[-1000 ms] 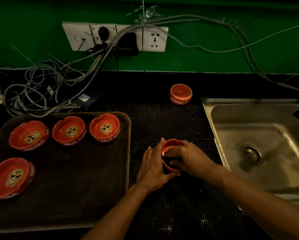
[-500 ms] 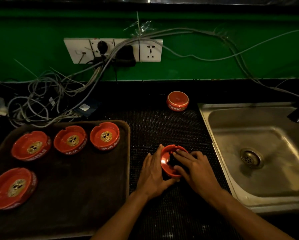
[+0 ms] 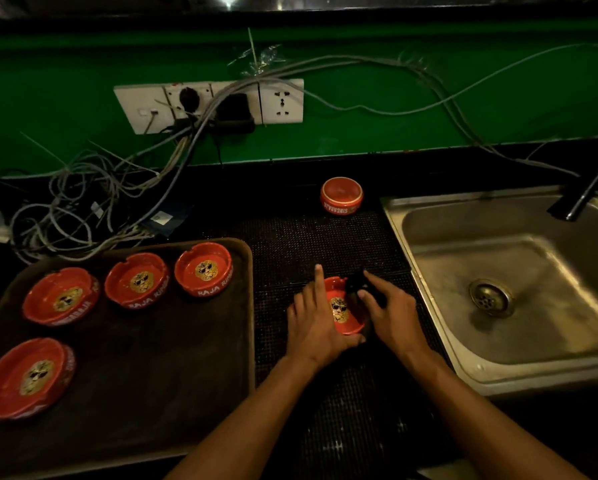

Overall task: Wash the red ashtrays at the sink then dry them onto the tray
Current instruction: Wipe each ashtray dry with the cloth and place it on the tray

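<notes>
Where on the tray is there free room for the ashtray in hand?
The tray is bare across its right and near part, below the back row of three ashtrays and right of the front-left ashtray. Crowded: back edge and left side.

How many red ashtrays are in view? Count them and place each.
6: four on the tray at and; one held tilted by the left hand at; one upside down behind, at. None seems hidden.

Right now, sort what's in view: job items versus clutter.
Job:
- ashtray in hand, tilted, gripped by left hand
- dark cloth in right hand
- four ashtrays on the tray
- tray
- upside-down ashtray
- sink

Lying about:
- cable tangle
- wall sockets
</notes>
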